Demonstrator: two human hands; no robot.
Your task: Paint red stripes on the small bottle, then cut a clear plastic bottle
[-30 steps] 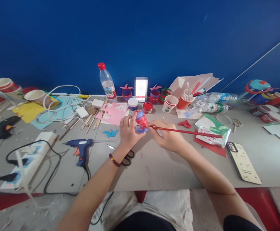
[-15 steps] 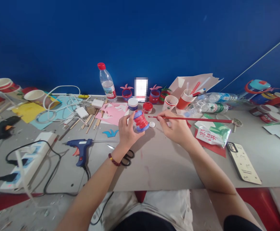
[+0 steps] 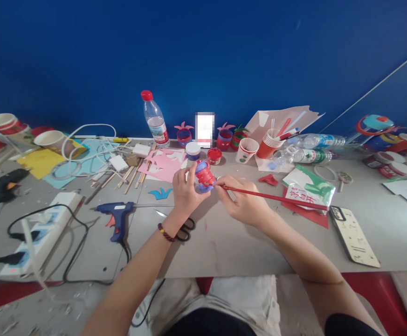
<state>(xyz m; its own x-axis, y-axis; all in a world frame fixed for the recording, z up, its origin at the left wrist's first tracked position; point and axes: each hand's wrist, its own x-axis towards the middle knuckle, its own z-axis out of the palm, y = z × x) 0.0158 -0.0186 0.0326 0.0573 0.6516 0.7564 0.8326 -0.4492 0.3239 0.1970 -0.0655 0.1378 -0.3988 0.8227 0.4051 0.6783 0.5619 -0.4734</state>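
Observation:
Between thumb and fingers, my left hand point(image 3: 186, 189) grips a small cup point(image 3: 205, 175) painted red in the middle and blue at both ends. My right hand point(image 3: 238, 198) pinches a long red paintbrush point(image 3: 273, 196) near its front end. The brush tip is at the cup's right side, partly hidden by my fingers. Just behind the cup stands an uncovered jar of red paint point(image 3: 214, 156), and beside it a white-lidded blue jar point(image 3: 192, 150). Scissors point(image 3: 185, 229) lie under my left wrist.
On the left are a blue glue gun point(image 3: 117, 217), a power strip point(image 3: 45, 233) and pink paper point(image 3: 164, 163). A water bottle point(image 3: 157, 121) and painted cups point(image 3: 224, 139) stand at the back. To the right are a paper cup point(image 3: 247, 150), plastic bottles point(image 3: 311, 155) and a phone point(image 3: 355, 238).
My right hand has moved left and toward me, bringing the brush from above the table to the cup's side. My left hand and the cup have barely moved.

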